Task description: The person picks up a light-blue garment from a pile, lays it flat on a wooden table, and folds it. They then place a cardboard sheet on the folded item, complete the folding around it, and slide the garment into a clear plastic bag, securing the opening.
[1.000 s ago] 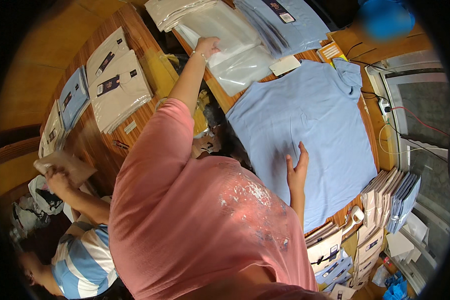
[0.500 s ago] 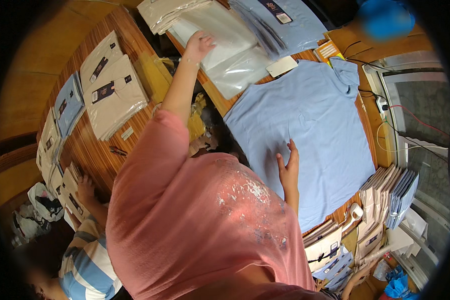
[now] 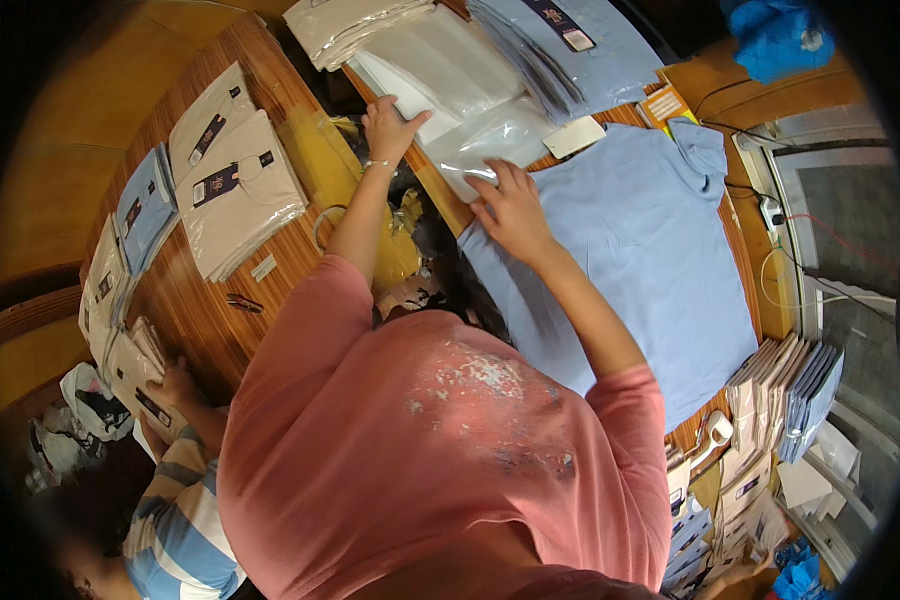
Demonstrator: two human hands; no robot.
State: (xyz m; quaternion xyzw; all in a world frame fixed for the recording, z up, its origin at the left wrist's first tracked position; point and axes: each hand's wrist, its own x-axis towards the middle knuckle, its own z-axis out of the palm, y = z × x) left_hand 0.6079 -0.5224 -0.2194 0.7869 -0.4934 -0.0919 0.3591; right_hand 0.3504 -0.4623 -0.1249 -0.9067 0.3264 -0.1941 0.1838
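Observation:
My left hand [image 3: 394, 128], thumb spread from its fingers, is at the left edge of a stack of clear plastic bags [image 3: 450, 60]. A white sheet [image 3: 398, 84] shows through the bags beside it. My right hand [image 3: 516, 208] has its fingers apart and bent, with the tips at the near end of the bags; whether they pinch the film cannot be made out. Below and right of that hand, a light blue shirt [image 3: 640, 260] lies spread on the table, its sleeve at the far right. A small white card [image 3: 574, 138] sits between the bags and the shirt.
Bagged blue shirts [image 3: 580, 70] and beige shirts [image 3: 355, 28] are stacked at the back. Packed beige shirts [image 3: 245, 195] lie on the left table [image 3: 205, 310] near a small thread cutter [image 3: 244, 302]. A co-worker's hand [image 3: 175, 385] handles packs there. Folded stacks [image 3: 765, 390] stand right.
My left hand has come back toward me to the bags' left edge. My right hand has moved up and left from above the blue shirt to the bags' near end.

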